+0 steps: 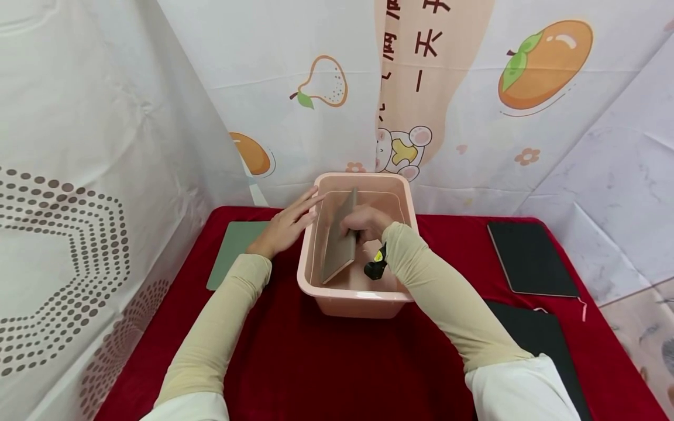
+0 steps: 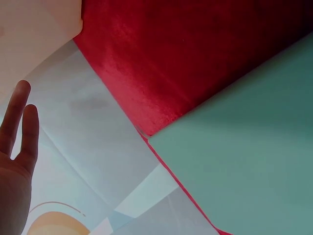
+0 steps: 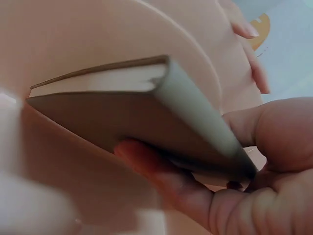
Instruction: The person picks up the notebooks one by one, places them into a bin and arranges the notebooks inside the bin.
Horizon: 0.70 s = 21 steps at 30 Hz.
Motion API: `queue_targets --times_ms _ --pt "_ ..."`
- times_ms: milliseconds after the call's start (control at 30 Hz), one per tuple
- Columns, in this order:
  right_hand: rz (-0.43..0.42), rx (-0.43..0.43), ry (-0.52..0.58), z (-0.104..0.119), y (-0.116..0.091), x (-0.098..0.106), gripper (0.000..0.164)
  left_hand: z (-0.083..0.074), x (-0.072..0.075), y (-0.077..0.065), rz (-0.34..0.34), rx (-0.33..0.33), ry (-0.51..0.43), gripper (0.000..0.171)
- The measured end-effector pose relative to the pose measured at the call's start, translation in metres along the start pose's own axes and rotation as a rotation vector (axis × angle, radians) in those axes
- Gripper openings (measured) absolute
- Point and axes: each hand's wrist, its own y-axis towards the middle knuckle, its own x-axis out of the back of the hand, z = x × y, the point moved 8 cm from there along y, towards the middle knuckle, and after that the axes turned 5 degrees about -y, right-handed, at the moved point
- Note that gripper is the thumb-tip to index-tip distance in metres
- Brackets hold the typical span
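Inside the pink plastic bin [image 1: 363, 310], my right hand [image 1: 365, 222] holds a grey-brown hardcover notebook [image 1: 339, 251] that stands on edge near the left wall. The right wrist view shows the thumb and fingers on opposite sides of the notebook's spine [image 3: 190, 107], with pale page edges showing at one end. My left hand [image 1: 286, 228] has its fingers extended, fingertips right at the bin's left rim. Below the left wrist lies a flat green notebook [image 1: 231, 251], partly covered by the forearm; its cover [image 2: 234, 147] fills much of the left wrist view.
A black notebook [image 1: 532, 257] with a ribbon lies at the right of the red tablecloth [image 1: 337, 368]. Nearer, another black notebook [image 1: 537, 333] is partly hidden by the right sleeve. A printed curtain [image 1: 295, 146] hangs right behind the bin.
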Motion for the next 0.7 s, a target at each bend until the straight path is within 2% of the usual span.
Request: queue_targets --times_ms 133,300,433,600,667,700 --pt "-0.035 -0.031 -0.044 -0.004 0.001 0.001 0.036 0.000 0.000 0.000 0.002 -0.001 0.004 0.048" --pt "-0.079 -0.047 -0.139 -0.005 0.000 0.005 0.046 0.001 0.000 -0.001 0.000 0.005 0.003 0.049" --pt "-0.101 -0.035 -0.272 -0.005 0.001 0.009 0.052 0.002 -0.001 -0.001 -0.001 0.015 0.001 0.050" --pt "-0.102 -0.050 -0.486 -0.007 0.005 0.012 0.069 0.001 -0.003 0.000 0.000 0.013 -0.003 0.049" --pt "-0.105 -0.056 -0.543 -0.007 0.006 0.012 0.070 0.001 -0.002 0.000 -0.008 0.009 -0.002 0.049" --pt "-0.112 -0.059 -0.562 -0.007 0.006 0.012 0.065 0.000 -0.001 0.000 -0.012 0.008 -0.002 0.049"
